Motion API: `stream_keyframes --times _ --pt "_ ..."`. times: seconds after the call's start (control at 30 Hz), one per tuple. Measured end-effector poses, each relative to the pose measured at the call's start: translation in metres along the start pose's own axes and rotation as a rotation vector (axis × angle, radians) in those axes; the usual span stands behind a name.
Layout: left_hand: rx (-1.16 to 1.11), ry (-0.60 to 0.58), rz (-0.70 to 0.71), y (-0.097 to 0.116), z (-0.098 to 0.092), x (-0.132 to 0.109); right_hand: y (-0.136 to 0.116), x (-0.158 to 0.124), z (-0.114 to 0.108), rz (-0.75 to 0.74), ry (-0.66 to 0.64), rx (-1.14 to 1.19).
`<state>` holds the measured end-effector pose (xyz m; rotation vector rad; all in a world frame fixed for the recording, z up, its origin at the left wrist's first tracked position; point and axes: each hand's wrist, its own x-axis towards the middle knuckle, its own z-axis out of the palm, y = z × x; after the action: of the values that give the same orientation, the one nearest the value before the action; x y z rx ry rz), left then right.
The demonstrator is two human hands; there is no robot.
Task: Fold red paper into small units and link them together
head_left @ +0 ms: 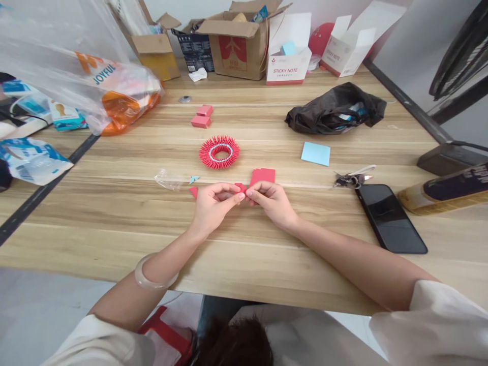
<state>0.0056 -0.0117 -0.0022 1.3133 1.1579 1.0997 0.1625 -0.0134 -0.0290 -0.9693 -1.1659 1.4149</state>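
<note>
Between the fingertips of my left hand (214, 204) and my right hand (272, 201) is a small folded piece of red paper (241, 188). Both hands are closed in a pinch on it, and the fingers partly cover it. Just behind my right hand lies a stack of red paper sheets (264, 175). A small red folded piece (194, 192) and a light blue folded piece (194, 179) rest left of my left hand. Further back sits a ring of many folded red pieces (219, 152) with a pale blue inner band.
A blue sticky note pad (315, 153), keys (353, 179), a phone (392, 218) and a bottle (446, 189) lie at right. Behind are a black plastic bag (337, 109), red paper blocks (201, 121), a cardboard box (240, 48) and a sticky note box (288, 63). A plastic bag (125, 91) stands left.
</note>
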Motion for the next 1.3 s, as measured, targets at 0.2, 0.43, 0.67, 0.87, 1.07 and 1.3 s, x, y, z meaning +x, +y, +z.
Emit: stream_keyframes --times 0.2,0.43,0.67,0.87,1.07,1.3 --pt "0.031 0.012 0.024 -0.001 0.0 0.0 0.0 -0.002 0.004 -0.04 0.089 -0.041" --pt "0.037 -0.016 0.021 0.003 -0.001 0.001 -0.003 -0.006 0.007 -0.014 0.079 -0.028" --pt "0.086 -0.089 0.102 0.001 -0.003 0.003 -0.001 -0.006 0.007 -0.026 0.084 -0.01" --pt "0.085 -0.078 0.071 -0.001 -0.004 0.003 0.003 -0.01 0.007 -0.085 0.113 -0.063" --pt "0.015 -0.062 0.038 0.001 -0.002 0.003 0.007 -0.015 0.006 -0.214 0.131 -0.232" --pt "-0.094 -0.055 -0.033 0.006 -0.001 0.003 0.002 -0.015 0.004 -0.497 0.083 -0.452"
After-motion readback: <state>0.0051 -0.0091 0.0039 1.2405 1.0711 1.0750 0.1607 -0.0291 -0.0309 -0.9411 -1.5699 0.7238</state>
